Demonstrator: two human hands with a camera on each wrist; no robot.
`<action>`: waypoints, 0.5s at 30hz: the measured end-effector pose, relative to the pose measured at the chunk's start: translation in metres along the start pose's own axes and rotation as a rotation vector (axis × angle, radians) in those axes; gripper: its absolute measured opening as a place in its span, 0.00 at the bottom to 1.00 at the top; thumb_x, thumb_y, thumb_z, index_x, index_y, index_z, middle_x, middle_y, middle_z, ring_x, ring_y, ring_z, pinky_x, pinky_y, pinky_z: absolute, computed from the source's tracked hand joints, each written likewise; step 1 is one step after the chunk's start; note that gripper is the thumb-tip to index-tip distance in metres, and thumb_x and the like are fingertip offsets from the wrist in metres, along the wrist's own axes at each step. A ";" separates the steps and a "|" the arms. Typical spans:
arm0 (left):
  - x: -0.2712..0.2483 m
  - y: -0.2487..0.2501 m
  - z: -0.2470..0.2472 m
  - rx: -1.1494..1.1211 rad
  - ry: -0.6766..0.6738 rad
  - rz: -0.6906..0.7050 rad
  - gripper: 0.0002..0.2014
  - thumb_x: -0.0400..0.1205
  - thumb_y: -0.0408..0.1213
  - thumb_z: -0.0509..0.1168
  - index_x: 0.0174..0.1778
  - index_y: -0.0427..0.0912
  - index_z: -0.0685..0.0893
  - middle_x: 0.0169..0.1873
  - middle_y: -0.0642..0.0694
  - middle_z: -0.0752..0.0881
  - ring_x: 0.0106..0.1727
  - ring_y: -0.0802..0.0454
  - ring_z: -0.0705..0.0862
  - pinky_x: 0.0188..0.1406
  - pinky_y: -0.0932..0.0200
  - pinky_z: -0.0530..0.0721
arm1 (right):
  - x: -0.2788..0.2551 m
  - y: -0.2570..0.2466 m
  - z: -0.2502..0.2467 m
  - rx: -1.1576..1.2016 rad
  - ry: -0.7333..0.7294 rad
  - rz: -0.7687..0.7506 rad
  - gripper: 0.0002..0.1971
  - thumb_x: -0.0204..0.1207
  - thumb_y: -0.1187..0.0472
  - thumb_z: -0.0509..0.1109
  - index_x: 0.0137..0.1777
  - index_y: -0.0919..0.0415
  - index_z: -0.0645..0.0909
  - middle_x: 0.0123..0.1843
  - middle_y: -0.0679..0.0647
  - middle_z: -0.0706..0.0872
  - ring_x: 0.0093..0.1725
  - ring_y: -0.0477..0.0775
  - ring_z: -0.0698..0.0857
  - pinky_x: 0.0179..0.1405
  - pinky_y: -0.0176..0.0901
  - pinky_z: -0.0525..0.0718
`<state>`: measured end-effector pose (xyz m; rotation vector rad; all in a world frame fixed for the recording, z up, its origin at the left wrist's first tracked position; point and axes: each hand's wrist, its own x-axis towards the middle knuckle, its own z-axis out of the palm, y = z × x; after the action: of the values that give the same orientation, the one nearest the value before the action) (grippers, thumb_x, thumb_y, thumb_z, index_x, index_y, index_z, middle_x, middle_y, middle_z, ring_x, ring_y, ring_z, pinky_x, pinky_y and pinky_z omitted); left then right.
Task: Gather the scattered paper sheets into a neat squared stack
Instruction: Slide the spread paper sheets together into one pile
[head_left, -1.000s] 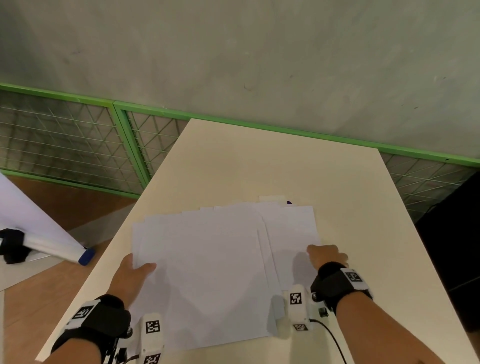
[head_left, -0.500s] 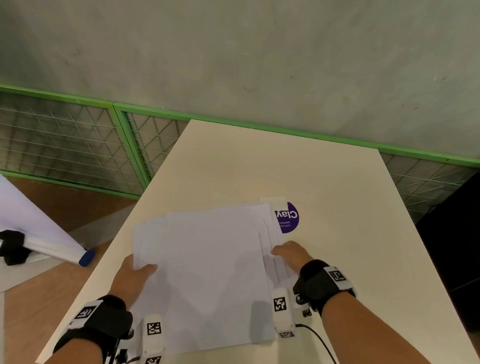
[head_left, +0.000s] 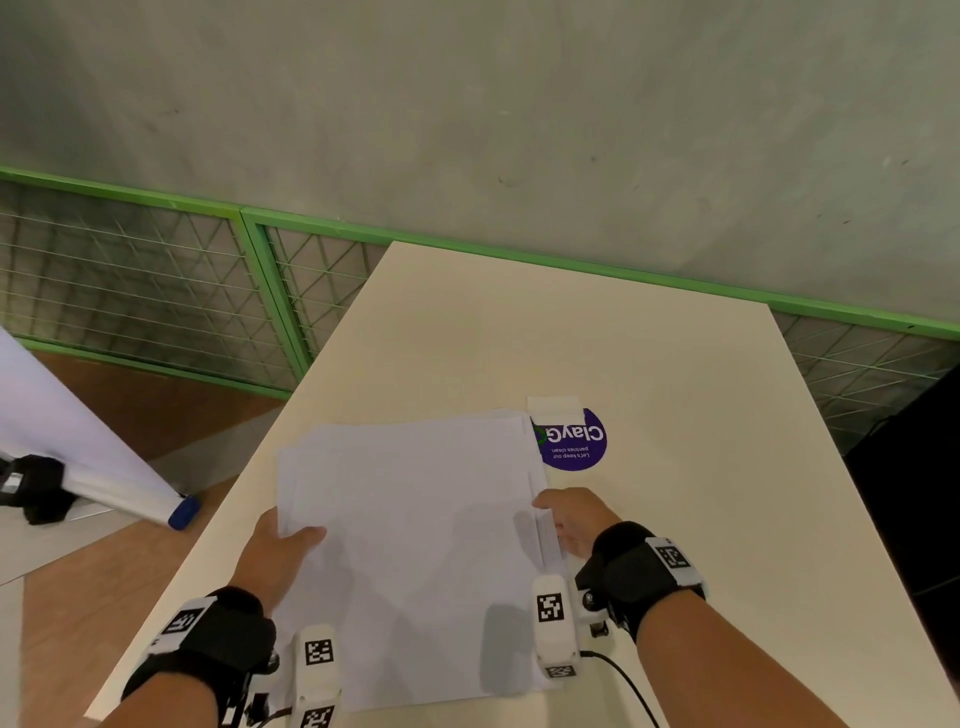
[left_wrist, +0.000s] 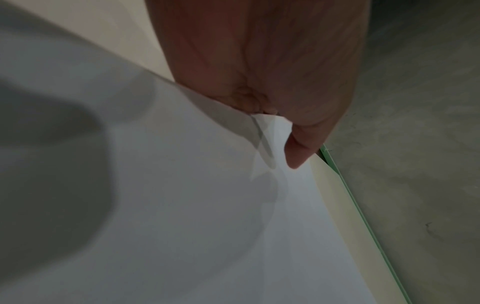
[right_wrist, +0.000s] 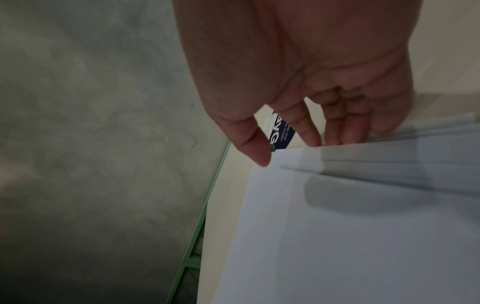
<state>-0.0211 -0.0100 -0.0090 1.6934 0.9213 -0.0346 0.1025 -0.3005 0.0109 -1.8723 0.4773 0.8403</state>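
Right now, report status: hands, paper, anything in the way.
Hands: left hand pinches the left edge, right hand presses the right edge. The paper sheets overlap, edges fanned, not squared. Only a flat purple sticker beside the far right corner.

Left hand (head_left: 280, 551), right hand (head_left: 576, 525): one on each side edge of the paper sheets (head_left: 415, 519).
Left pinches its edge, thumb (left_wrist: 298, 152) pressed on top. Right has fingers (right_wrist: 310, 131) near-straight against its edge, thumb just over the top. Both forearms (head_left: 727, 665) reach forward, roughly parallel.
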 end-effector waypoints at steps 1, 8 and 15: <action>0.000 -0.001 -0.001 0.001 0.006 -0.001 0.23 0.78 0.34 0.65 0.70 0.36 0.71 0.58 0.37 0.79 0.57 0.38 0.77 0.61 0.44 0.75 | 0.000 0.001 0.003 -0.049 -0.018 -0.022 0.11 0.74 0.61 0.67 0.52 0.66 0.74 0.45 0.59 0.76 0.52 0.60 0.77 0.55 0.49 0.77; 0.000 -0.009 -0.005 -0.034 -0.035 -0.020 0.29 0.79 0.34 0.65 0.76 0.46 0.67 0.71 0.42 0.77 0.69 0.34 0.76 0.71 0.35 0.72 | -0.001 0.012 0.000 -0.210 -0.065 -0.073 0.27 0.72 0.53 0.66 0.71 0.61 0.69 0.68 0.59 0.72 0.68 0.60 0.72 0.71 0.48 0.70; -0.013 -0.021 0.009 -0.130 -0.056 -0.106 0.26 0.76 0.33 0.69 0.69 0.39 0.68 0.58 0.36 0.80 0.55 0.36 0.81 0.56 0.40 0.81 | -0.005 0.020 -0.005 -0.325 0.004 -0.105 0.30 0.75 0.56 0.65 0.77 0.61 0.63 0.76 0.61 0.64 0.75 0.63 0.68 0.72 0.50 0.68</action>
<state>-0.0384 -0.0239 -0.0235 1.5153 0.9506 -0.0908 0.0877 -0.3141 0.0035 -2.1755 0.2513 0.8838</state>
